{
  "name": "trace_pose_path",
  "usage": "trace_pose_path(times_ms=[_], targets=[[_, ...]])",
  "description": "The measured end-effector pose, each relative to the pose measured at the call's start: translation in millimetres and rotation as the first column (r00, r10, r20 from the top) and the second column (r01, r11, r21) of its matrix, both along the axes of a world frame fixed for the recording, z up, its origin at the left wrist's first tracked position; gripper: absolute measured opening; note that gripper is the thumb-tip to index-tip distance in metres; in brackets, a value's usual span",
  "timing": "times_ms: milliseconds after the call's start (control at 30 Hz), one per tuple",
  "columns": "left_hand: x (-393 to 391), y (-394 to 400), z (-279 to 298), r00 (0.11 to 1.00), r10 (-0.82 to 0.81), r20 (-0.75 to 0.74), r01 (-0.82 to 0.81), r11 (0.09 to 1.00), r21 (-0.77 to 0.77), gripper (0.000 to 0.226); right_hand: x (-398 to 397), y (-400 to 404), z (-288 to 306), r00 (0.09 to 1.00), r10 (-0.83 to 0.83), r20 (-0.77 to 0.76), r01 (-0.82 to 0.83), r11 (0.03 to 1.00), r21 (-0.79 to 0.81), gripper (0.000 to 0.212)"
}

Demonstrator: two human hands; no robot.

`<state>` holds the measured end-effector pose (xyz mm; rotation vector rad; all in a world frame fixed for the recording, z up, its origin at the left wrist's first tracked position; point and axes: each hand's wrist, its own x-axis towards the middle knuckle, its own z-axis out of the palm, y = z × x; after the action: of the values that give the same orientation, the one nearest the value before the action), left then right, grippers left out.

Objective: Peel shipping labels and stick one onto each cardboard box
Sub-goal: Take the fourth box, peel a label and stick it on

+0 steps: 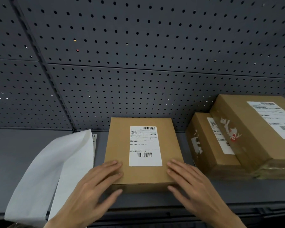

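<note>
Both hands flat, fingers straight, nothing gripped. L hand (pixel 95 183) rests on the near-left corner of the box (pixel 143 155), fingertips on the top face, thumb down at the front edge. R hand (pixel 189 181) mirrors it on the near-right corner, thumb at the front edge too.

Between the two hands, just past the fingertips: white label (pixel 145 146) stuck flat on the box top, upright, barcodes at top and bottom, printed text between. Box closed; contents can't tell.

Left of L hand: white backing sheets (pixel 56 170), curled up off the shelf, partly under the L wrist. Behind them a sliver of another printed sheet (pixel 94 139), mostly hidden.

Right of R hand, apart from it: 2 more boxes. Small box (pixel 209 145) has a label, with the big box (pixel 257 134) leaning on top of it, tilted; big box has a label plus torn sticker residue on its side.

All on a dark grey shelf (pixel 15 153). Behind: dark grey pegboard (pixel 138 63), panel seams visible, a few holes showing light.
</note>
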<state>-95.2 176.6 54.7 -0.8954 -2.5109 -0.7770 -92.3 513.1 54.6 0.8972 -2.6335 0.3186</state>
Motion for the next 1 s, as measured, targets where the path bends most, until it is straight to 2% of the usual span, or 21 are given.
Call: trace_pose_path(times_ms=[33,67,100,133,200,233,300,400,567,833,1000], targets=[[1.8,4.4,4.1,0.995,0.053,0.080,-0.062,0.991,0.120,0.040,2.2,-2.0,4.7,0.995,-0.063,0.075,0.075,0.984,-0.164,0.046],[2.6,9.0,6.6,0.975,0.098,0.200,-0.149,0.955,0.255,0.041,3.5,-4.0,9.5,0.974,-0.126,0.189,0.187,0.916,-0.355,0.047],[2.5,13.4,7.2,0.933,0.117,0.339,-0.252,0.886,0.389,0.047,3.7,-6.2,12.5,0.930,-0.153,0.333,0.316,0.794,-0.519,0.049],[1.8,18.4,7.7,0.874,0.095,0.477,-0.362,0.782,0.508,0.056,2.9,-8.7,12.8,0.872,-0.141,0.468,0.437,0.654,-0.618,0.055],[-1.4,28.0,1.2,0.759,-0.017,0.651,-0.535,0.554,0.638,0.082,-0.2,-14.8,10.2,0.758,-0.042,0.651,0.605,0.419,-0.677,0.072],[-2.2,33.0,-4.3,0.726,-0.067,0.684,-0.579,0.477,0.661,0.087,-1.2,-18.2,6.8,0.717,0.024,0.697,0.653,0.330,-0.682,0.076],[-1.0,42.7,-10.3,0.693,-0.128,0.709,-0.612,0.415,0.673,0.081,-2.0,-26.6,2.9,0.648,0.137,0.749,0.716,0.225,-0.661,0.081],[3.0,50.4,-13.9,0.684,-0.136,0.717,-0.619,0.413,0.669,0.084,-0.6,-33.4,-3.2,0.584,0.178,0.792,0.771,0.184,-0.610,0.101],[3.6,51.0,-10.2,0.689,-0.116,0.715,-0.626,0.401,0.669,0.086,-1.4,-39.4,3.2,0.599,0.168,0.783,0.769,0.155,-0.621,0.098],[-1.1,32.8,32.2,0.729,-0.061,0.682,-0.615,0.379,0.691,0.067,4.2,-55.6,58.8,0.690,0.136,0.711,0.700,0.124,-0.703,0.095],[-6.0,30.5,87.1,0.753,-0.082,0.653,-0.590,0.357,0.725,0.080,5.3,-53.9,114.2,0.758,0.144,0.636,0.626,0.111,-0.772,0.082]])
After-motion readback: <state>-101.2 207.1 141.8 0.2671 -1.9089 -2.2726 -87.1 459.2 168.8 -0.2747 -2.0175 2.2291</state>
